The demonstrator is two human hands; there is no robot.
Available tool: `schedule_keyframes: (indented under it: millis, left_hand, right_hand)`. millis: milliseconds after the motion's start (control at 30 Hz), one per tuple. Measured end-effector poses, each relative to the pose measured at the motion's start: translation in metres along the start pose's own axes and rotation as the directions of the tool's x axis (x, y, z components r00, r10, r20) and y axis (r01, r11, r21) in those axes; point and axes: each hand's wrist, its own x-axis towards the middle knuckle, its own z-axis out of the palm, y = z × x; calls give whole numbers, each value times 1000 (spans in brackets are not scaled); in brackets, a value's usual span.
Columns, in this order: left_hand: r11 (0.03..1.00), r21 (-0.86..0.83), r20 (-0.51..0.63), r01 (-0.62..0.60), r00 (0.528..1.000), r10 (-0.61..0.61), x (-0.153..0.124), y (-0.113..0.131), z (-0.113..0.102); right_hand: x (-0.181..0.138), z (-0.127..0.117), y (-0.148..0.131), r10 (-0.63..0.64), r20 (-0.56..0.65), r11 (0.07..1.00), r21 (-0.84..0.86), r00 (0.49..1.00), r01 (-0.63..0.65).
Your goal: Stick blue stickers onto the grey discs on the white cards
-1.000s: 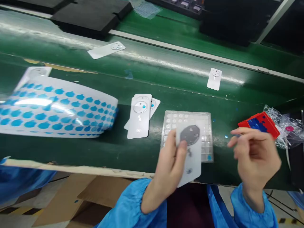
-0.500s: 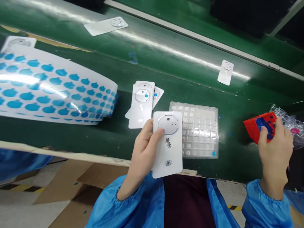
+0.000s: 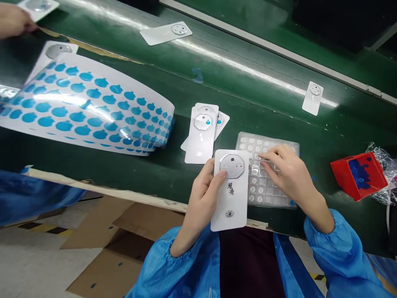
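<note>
My left hand (image 3: 204, 194) is closed on a white printed card (image 3: 231, 198), its thumb on the eight-sided silver-edged window near the top. Dark lettering and a round emblem are on the card's face. To the right lies a clear plastic tray (image 3: 257, 200) with many small compartments, several holding small round translucent pieces. Over that tray my right hand (image 3: 288, 171) has its thumb and index finger in a pinch; anything between the tips is too small to make out. The card covers the tray's left edge in part.
Left of the cards (image 3: 198, 140), which overlap and bear blue dots, lies a curled sheet of blue stickers (image 3: 93, 107). A red box (image 3: 356, 174) stands at right beside crumpled clear plastic (image 3: 389, 182). Single cards (image 3: 312, 98) lie farther back. Another person's hand (image 3: 14, 20) is at upper left.
My right hand has left the red box and come left onto the tray. My left hand still holds the card. Another person's hand with a card has appeared at upper left.
</note>
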Motion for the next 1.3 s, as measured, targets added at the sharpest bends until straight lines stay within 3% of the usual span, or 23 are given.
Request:
schedule_keyframes:
  millis: [167,267,367,467,533,633,700,800,1300]
  left_hand:
    - [999,-44,59,6,998,-4,1,-1,-1]
    - [998,-58,71,-2,997,7,3,-2,-2]
    - [998,-58,89,-5,996,10,2,-1,-3]
    - [999,-42,117,-26,993,31,0,2,-2]
    - [998,-24,126,-65,990,68,-1,4,1]
    - [989,1,143,-145,979,144,-1,6,10]
    - [980,20,148,-200,970,195,0,7,17]
    - [965,67,151,-255,958,243,-1,9,26]
    - [916,231,148,-328,942,300,-17,11,52]
  right_hand:
    - [9,13,-1,-20,41,988,-155,999,26]
    - [12,12,-1,-11,52,986,-164,999,20]
    - [14,7,-2,0,54,998,-66,999,4]
    - [9,-4,-8,88,-28,985,148,996,-83]
    - [2,-11,-15,233,-73,919,344,970,-194]
    - [-9,-17,-24,446,-36,724,602,895,-336]
    - [-14,-18,-29,525,9,603,702,851,-379]
    - [-16,-18,-34,582,43,499,769,812,-399]
    - [-19,-20,-40,644,38,448,790,764,-417]
